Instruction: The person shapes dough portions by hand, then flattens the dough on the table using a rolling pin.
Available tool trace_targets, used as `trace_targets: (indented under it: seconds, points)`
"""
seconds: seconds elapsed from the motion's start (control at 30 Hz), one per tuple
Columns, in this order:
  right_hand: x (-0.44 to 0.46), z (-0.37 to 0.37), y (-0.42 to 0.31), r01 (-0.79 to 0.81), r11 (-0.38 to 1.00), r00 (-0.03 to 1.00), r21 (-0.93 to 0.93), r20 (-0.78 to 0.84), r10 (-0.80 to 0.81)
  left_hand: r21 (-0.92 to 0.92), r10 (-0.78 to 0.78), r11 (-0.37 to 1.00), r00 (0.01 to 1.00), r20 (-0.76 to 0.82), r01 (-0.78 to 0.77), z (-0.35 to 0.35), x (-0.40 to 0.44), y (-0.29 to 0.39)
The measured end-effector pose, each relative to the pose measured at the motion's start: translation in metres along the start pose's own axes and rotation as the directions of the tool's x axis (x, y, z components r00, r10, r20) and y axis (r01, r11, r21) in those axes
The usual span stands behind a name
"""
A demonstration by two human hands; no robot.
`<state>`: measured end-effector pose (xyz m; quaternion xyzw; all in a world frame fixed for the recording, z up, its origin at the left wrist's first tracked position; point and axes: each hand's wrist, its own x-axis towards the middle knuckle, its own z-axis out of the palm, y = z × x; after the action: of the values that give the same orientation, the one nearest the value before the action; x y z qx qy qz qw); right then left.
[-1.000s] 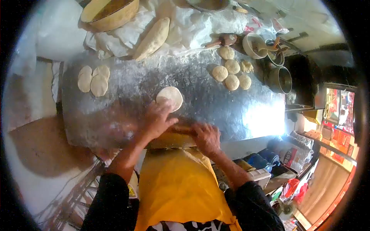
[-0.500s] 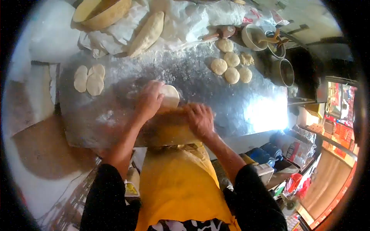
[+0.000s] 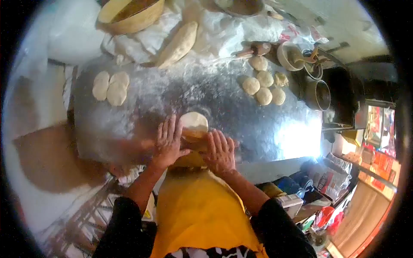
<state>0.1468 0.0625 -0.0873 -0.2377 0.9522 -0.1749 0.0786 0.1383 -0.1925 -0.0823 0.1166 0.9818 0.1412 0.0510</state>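
Note:
A round flat piece of dough (image 3: 194, 121) lies on the dark floured worktop (image 3: 163, 92) in front of me. Its lower edge meets a wooden rolling pin (image 3: 195, 138), mostly hidden by my hands. My left hand (image 3: 169, 138) lies over the pin's left part, fingers stretched out beside the dough. Over the right part rests my right hand (image 3: 220, 148), its fingers extended and not wrapped round the pin, whose end shows past them. Several dough balls (image 3: 264, 79) are grouped at the back right. Flattened dough pieces (image 3: 117, 93) lie at the left.
A long dough piece (image 3: 180, 45) lies at the back beside white plastic sheeting (image 3: 219, 32) and a large yellowish bowl (image 3: 129, 19). More bowls (image 3: 289, 56) and a metal pot (image 3: 318, 94) line the right end. Below the worktop's front right are boxes (image 3: 290, 204) and bags.
My left hand has come off the dough onto the pin's left part. The fingers of my right hand, earlier curled over the pin, are now stretched forward. The camera view has shifted slightly.

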Motion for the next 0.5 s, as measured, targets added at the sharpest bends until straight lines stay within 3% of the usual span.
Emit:
trace_targets:
  seconds: [0.07, 0.13, 0.17, 0.23, 0.27, 0.33, 0.37, 0.43, 0.47, 0.5]
  points:
    - [0.002, -0.014, -0.001, 0.045, 0.999, 0.999, 0.001, 0.016, -0.045, -0.049, -0.065, 0.997, 0.998, 0.017, 0.066, -0.002, -0.01, 0.014]
    - [0.019, -0.011, 0.009, 0.052, 0.997, 0.993, 0.051, -0.105, -0.046, -0.193, -0.231, 0.954, 0.973, 0.022, 0.231, -0.004, 0.013, 0.025]
    - [0.027, -0.015, 0.01, 0.091, 0.994, 0.989, 0.055, -0.119, -0.084, -0.536, -0.367, 0.81, 0.919, -0.146, 0.238, 0.042, 0.017, 0.017]
    - [0.037, -0.025, 0.021, 0.159, 0.987, 0.985, 0.012, -0.073, -0.158, -0.641, -0.575, 0.583, 0.811, 0.109, 0.499, 0.059, 0.033, 0.01]
    - [0.035, -0.011, 0.039, 0.246, 0.968, 0.963, 0.041, -0.125, -0.239, -0.657, -0.586, 0.579, 0.806, 0.076, 0.483, 0.054, 0.037, 0.006]
    - [0.023, -0.022, 0.042, 0.248, 0.966, 0.962, 0.068, -0.135, -0.237, -0.633, -0.301, 0.731, 0.953, 0.037, 0.256, 0.016, 0.023, 0.003]
    - [0.019, -0.029, 0.044, 0.241, 0.965, 0.964, 0.1, -0.139, -0.226, -0.8, -0.411, 0.526, 0.91, 0.059, 0.289, 0.04, 0.013, -0.018]
    - [0.009, -0.042, 0.058, 0.209, 0.972, 0.972, 0.11, -0.132, -0.194, -0.943, -0.719, 0.177, 0.692, 0.072, 0.282, 0.006, -0.003, -0.046]
    - [0.004, -0.044, 0.066, 0.117, 0.989, 0.991, 0.094, -0.081, -0.109, -0.923, -0.774, 0.145, 0.622, 0.118, 0.355, 0.011, -0.026, -0.112]
    - [-0.003, -0.046, 0.075, 0.015, 0.997, 0.999, 0.074, -0.031, -0.013, -0.932, -0.843, 0.214, 0.537, -0.024, 0.293, 0.0, -0.035, -0.135]
